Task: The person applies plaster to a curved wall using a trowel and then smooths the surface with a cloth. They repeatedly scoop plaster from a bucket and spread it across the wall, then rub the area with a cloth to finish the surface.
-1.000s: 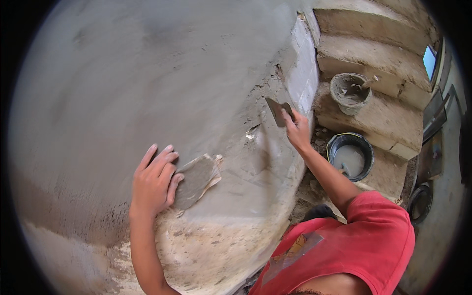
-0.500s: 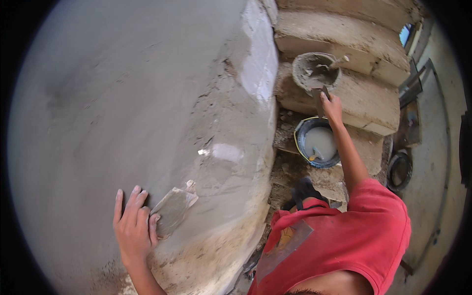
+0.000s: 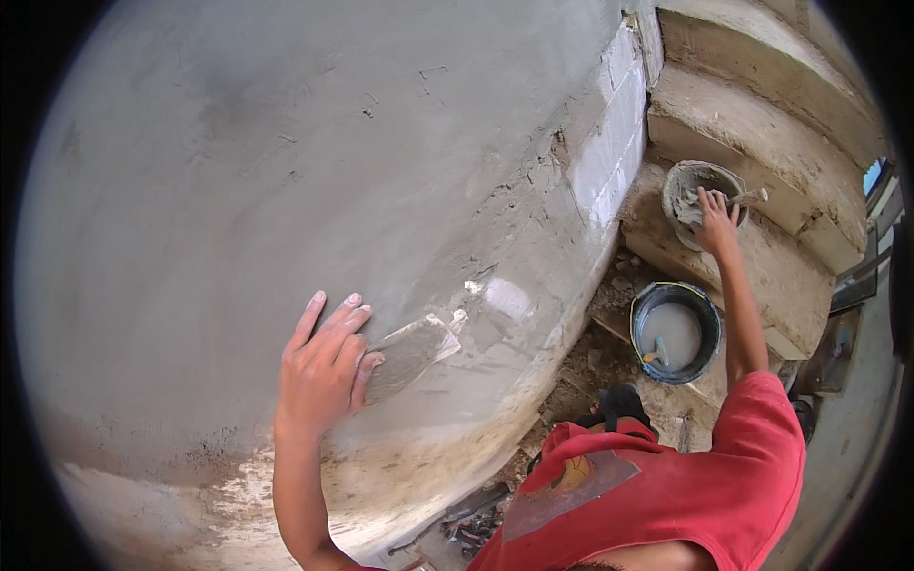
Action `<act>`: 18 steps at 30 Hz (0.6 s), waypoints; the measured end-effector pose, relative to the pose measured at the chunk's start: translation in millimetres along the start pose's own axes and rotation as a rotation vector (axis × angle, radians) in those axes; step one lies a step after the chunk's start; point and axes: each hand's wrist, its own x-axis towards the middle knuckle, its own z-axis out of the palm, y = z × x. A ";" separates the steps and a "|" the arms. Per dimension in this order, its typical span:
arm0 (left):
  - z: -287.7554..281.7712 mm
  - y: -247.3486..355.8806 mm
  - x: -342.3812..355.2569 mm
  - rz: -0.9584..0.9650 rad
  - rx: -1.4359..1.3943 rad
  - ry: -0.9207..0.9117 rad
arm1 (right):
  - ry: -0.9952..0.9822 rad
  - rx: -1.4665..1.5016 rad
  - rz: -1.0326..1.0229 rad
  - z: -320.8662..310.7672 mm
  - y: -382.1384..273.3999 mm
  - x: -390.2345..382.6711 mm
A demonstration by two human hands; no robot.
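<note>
My left hand [image 3: 326,371] is at the grey plastered wall [image 3: 286,190], its longer fingers stretched upward. Its thumb and index finger pinch the near end of a flat, mortar-smeared plate [image 3: 409,357], whose far end carries a pale lump. My right hand [image 3: 716,226] reaches over a bucket of mortar [image 3: 684,181] on a step, fingers stretched and apart; nothing shows gripped in them. Beside that hand, a mortar-crusted handle [image 3: 752,197] sticks out over the bucket's rim. The trowel seen earlier cannot be made out.
A black bucket [image 3: 640,328] of cloudy water, with a brush-like tool [image 3: 657,353] in it, stands on a lower step. Dusty concrete stairs [image 3: 752,114] climb along the wall. Pale bare blocks [image 3: 614,133] show at the wall's edge. Rubble and debris [image 3: 466,533] lie below.
My right hand has moved from between the buckets to over the mortar bucket; the trowel it held is no longer visible. My left hand and the plate have moved up the wall. The view has shifted.
</note>
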 end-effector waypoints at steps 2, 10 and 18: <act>7.5 3.4 -2.6 -0.011 0.001 0.052 | -0.008 0.422 0.116 -13.0 -30.3 -12.9; 59.1 66.8 -12.9 -0.348 -0.498 0.327 | -0.581 2.843 0.190 -61.5 -189.0 -131.8; 142.4 139.2 10.0 -0.620 -0.809 0.481 | -0.944 2.330 0.171 -81.7 -290.5 -223.4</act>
